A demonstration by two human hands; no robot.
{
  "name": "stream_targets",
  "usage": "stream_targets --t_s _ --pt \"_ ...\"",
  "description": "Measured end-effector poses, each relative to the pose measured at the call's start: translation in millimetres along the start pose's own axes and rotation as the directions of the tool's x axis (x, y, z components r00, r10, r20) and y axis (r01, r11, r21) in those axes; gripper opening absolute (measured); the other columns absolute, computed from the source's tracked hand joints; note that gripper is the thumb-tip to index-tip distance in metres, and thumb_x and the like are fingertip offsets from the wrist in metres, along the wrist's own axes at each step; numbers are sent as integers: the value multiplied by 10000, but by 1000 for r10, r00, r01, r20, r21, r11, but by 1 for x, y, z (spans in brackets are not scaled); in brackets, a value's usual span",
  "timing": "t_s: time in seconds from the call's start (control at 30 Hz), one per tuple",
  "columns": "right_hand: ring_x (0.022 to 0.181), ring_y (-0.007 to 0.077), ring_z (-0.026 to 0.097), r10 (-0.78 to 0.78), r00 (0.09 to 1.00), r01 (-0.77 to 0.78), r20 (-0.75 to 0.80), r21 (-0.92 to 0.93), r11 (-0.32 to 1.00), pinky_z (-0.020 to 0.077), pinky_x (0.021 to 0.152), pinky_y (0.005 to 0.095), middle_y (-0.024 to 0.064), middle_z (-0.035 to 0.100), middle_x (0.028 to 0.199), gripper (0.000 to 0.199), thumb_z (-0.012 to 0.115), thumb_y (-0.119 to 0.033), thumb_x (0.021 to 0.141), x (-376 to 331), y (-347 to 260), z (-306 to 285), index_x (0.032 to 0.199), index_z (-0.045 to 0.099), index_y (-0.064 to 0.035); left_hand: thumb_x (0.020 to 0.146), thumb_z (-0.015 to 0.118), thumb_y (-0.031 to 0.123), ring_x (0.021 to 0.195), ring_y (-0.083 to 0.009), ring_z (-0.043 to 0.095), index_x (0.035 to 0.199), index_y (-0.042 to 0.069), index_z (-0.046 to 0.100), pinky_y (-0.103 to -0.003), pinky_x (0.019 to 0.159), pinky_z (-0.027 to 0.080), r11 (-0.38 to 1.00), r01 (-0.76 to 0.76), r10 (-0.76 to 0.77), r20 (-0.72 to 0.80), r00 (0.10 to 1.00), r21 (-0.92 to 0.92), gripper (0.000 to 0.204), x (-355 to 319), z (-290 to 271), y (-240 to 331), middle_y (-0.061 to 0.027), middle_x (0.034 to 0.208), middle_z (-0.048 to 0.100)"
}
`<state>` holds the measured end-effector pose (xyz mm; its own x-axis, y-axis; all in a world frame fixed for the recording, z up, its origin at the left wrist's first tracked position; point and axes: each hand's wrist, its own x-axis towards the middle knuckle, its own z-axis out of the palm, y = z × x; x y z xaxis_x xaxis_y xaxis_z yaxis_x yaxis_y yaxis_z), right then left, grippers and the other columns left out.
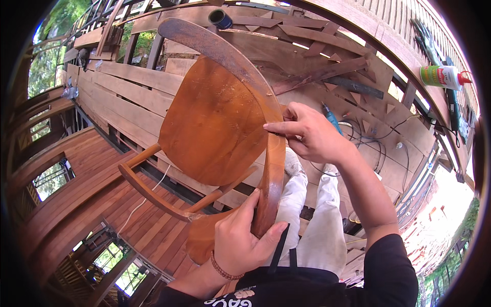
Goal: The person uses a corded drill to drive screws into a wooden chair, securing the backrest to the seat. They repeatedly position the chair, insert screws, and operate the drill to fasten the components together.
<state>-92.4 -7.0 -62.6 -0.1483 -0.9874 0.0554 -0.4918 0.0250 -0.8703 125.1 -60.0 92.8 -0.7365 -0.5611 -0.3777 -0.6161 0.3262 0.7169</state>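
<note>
A brown wooden chair (217,123) is tilted in front of me, its rounded panel facing up and its legs toward the left. Its curved rail (212,43) sweeps from the top down to my lap, with dark, worn finish at both ends. My left hand (243,238), a beaded bracelet at its wrist, is closed around the rail's lower end, thumb on one side and fingers on the other. Farther up, my right hand (314,134) holds the rail's outer edge. Its index finger lies straight across the wood, while the other fingers are bent and partly hidden.
Loose boards and wood scraps (322,38) lie beyond the chair, near an open can (220,19). A blue power tool (331,118) and tangled black cables (376,148) are at the right. A white-and-green bottle with a red cap (444,77) stands on a ledge. Reddish planks (97,189) lie left.
</note>
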Motion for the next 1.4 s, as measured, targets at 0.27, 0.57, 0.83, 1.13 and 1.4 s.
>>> stream_targets --t_s 0.27,0.57,0.83,1.13,1.4 --pt "813 280 591 -39 996 48 -74 115 992 494 710 391 75 598 831 269 697 -5 742 -7 9 -7 994 743 -89 850 747 386 719 -362 703 1151 -177 563 -385 647 558 1000 -26 26 -20 999 1 665 -2 0 -2 -261 816 675" --pt "923 274 629 23 975 -19 -220 17 1000 519 789 370 80 647 901 287 674 17 772 -2 0 -19 1044 701 -71 869 718 404 709 -376 695 1154 -174 551 -398 638 555 1000 -22 22 -21 1000 -15 665 0 2 0 -256 799 669" --pt "1401 366 371 -165 977 91 -135 -438 894 335 1147 444 134 389 1539 501 615 -304 935 22 25 -6 1370 546 -66 881 694 412 724 -378 698 1123 -141 573 -412 640 556 1000 1 -1 -24 1000 -7 615 -3 -3 2 -249 808 673" --pt "1475 343 246 -234 971 182 49 -784 593 216 1218 453 113 315 1585 682 464 -518 988 99 26 -22 1517 345 -104 877 692 425 714 -380 690 1128 -93 589 -415 634 541 998 -54 55 -46 997 21 585 -5 0 -2 -222 785 667" --pt "1497 282 218 299 939 -196 -168 451 871 215 1198 371 216 290 1580 655 478 -354 1027 8 -10 38 1517 277 32 989 509 480 1441 -403 311 1462 -173 225 -394 1169 281 930 29 96 317 943 -366 855 2 -10 -48 -370 1511 281"
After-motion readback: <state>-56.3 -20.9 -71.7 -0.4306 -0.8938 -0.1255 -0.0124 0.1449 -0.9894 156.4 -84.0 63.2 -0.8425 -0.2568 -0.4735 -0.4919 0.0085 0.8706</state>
